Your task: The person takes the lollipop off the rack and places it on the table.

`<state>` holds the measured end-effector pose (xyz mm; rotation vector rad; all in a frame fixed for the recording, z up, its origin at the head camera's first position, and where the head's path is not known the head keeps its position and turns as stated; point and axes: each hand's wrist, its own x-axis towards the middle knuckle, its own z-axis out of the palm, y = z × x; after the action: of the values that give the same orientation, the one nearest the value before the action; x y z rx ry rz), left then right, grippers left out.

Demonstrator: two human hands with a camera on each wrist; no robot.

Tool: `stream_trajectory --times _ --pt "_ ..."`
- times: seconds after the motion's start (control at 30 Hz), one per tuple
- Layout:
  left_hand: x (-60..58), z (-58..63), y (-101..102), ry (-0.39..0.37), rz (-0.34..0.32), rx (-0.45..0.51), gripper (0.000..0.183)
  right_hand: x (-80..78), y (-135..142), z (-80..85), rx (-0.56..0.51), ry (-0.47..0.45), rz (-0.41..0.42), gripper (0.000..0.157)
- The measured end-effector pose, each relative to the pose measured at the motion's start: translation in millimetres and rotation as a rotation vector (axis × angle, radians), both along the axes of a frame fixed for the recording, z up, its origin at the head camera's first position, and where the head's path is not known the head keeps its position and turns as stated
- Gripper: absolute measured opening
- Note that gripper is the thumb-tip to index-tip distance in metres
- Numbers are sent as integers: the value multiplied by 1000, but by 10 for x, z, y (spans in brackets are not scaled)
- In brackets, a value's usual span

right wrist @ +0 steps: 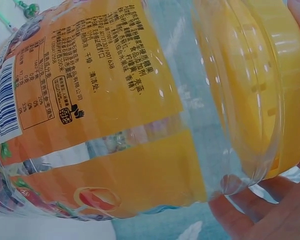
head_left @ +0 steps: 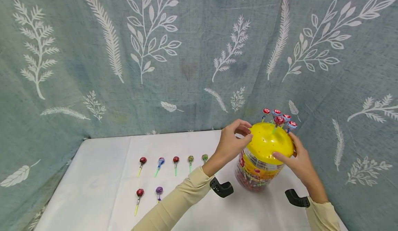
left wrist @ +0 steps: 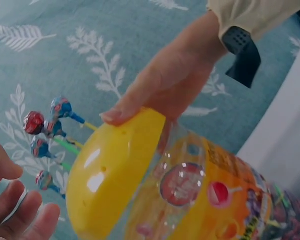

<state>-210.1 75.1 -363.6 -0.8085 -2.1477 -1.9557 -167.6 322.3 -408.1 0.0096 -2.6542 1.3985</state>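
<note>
A clear plastic candy jar (head_left: 253, 174) with an orange label stands at the table's right side, lollipops inside it. Several wrapped lollipops (head_left: 278, 121) stick up by their sticks from holes in its domed yellow lid (head_left: 264, 142). My right hand (head_left: 300, 156) grips the lid's right side, thumb on top and fingers round the far edge. In the right wrist view its fingers (right wrist: 230, 212) lie against the jar's neck. Beside the lid's left edge is my left hand (head_left: 233, 139), fingers loosely bent; the left wrist view shows nothing between those fingers (left wrist: 42, 217).
On the white table (head_left: 102, 162) to the left lie several lollipops in two rows, among them a red one (head_left: 142, 160), a blue one (head_left: 161, 161) and a purple one (head_left: 159, 190). My left forearm partly covers the rows. A leaf-patterned curtain (head_left: 186, 68) hangs behind the table.
</note>
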Motion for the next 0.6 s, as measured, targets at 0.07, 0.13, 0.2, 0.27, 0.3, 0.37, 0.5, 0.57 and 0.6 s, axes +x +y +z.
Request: stream_trajectory --times 0.07,0.13,0.2,0.27,0.3,0.37,0.5,0.57,0.6 --pt "38 99 45 5 -6 6 20 0 7 -2 -5 -1 -1 93" --pt "70 181 85 9 -11 13 21 -3 10 -3 -9 -4 1 93" --pt "54 200 139 16 -12 16 21 -9 8 -6 -4 -3 3 92" --pt "-3 164 211 22 -16 14 22 -10 8 -9 5 2 1 91" --pt "-38 136 251 25 -19 15 22 -9 7 -11 8 5 0 91" --pt "-105 85 322 36 -26 19 22 -2 6 -10 11 7 -2 91" --pt "-184 58 437 69 -45 28 22 9 5 -3 0 7 -2 91" --pt "-209 63 485 85 -52 26 22 11 -1 -2 -6 10 -2 91" --pt "-220 64 507 91 -55 25 22 11 -6 -2 -8 12 -2 90"
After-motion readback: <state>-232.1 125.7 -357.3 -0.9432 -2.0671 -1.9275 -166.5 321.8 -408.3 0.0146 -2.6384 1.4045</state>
